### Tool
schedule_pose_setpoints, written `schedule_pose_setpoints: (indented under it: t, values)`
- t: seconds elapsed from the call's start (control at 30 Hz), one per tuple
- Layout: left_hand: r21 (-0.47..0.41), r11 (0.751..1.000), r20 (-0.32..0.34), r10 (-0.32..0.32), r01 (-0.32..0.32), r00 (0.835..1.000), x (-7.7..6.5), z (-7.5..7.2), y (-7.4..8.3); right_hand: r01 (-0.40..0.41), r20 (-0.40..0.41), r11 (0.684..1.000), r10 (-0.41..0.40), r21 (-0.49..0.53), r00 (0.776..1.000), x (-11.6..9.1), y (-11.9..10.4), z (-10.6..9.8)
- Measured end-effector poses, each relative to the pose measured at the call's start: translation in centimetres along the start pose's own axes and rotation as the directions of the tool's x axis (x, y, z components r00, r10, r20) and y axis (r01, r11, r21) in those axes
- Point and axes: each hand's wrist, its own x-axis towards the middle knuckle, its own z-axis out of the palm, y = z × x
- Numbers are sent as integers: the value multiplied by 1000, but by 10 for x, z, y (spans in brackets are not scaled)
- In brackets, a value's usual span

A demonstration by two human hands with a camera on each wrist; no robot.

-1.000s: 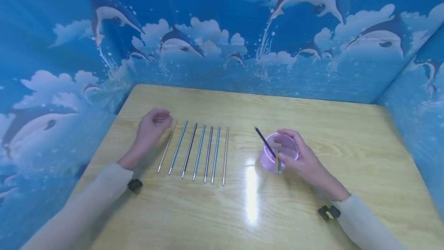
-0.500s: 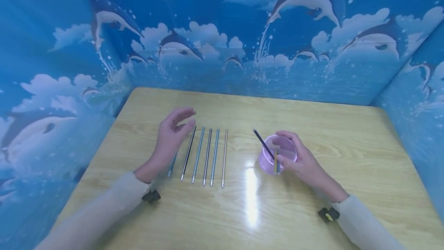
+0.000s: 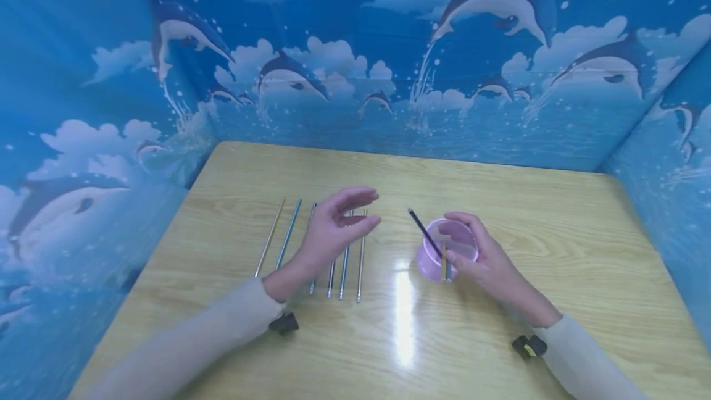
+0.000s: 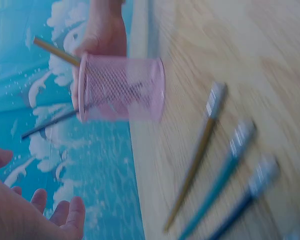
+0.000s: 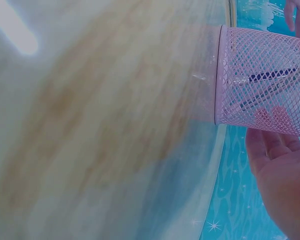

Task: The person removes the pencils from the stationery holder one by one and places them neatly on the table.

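Note:
My left hand (image 3: 328, 227) hovers over the middle of a row of pencils, fingers apart and holding nothing; it hides parts of several of them. At the row's left lie a gold pencil (image 3: 270, 236) and a blue pencil (image 3: 289, 233); a pinkish pencil (image 3: 361, 264) ends it on the right. My right hand (image 3: 483, 258) grips a pink mesh pencil cup (image 3: 426, 264) by its far right side, and the cup stands upright on the table. Out of its rim lean a black pencil (image 3: 423, 230) and a gold pencil (image 4: 57, 51), with a dark one beside the gold.
The wood-grain table (image 3: 472, 350) reflects a bright light strip in front of the cup. A blue dolphin-print curtain (image 3: 344, 110) walls off the back and both sides. Small black devices sit at both wrists, such as the right wrist device (image 3: 529, 345).
From the row's left end, my left hand has swept rightward over the pencils, its fingers spreading apart. The pencils stay in their row. My right hand and the cup hold their place.

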Motion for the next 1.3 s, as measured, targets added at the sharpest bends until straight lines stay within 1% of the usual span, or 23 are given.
schedule_pose_setpoints:
  t: [0.1,0.2,0.33,0.47,0.57,0.7,0.87,0.93,1.03,1.2,1.3]
  values:
    - [-37,999,7,-22,22,1000,-1,20,-4,-10,-5,1000,10,-6,1000,-1,0,-1]
    - [-57,996,0,-74,73,997,-3,40,-10,-22,-6,1000,22,-5,1000,-1,-1,-3]
    - [-103,986,-35,-136,131,990,-7,57,-15,-29,-7,1000,29,3,1000,-2,-2,-3]
    - [-143,977,-87,-174,160,981,-8,65,-17,-16,-3,1000,16,14,1000,0,-1,-1]
    - [-175,971,-104,-183,163,978,-7,68,-18,-3,0,1000,3,13,1000,2,-1,0]
    - [-231,959,-80,-189,166,979,-5,73,-19,-7,-3,1000,7,14,1000,2,-1,1]
    - [-261,946,-72,-220,194,973,-3,77,-18,-13,0,1000,13,21,1000,0,0,0]
    - [-268,945,-79,-217,188,973,-2,77,-17,-5,-2,1000,5,22,1000,0,0,0]
    - [-287,945,-80,-185,155,979,-1,76,-14,3,-4,1000,-3,21,1000,1,1,-1]
    - [-302,951,-82,-98,69,992,4,71,-8,1,-11,1000,-1,12,1000,1,1,-1]
    - [-322,947,-92,-35,4,995,7,68,-5,6,-16,1000,-6,8,1000,2,1,-1]
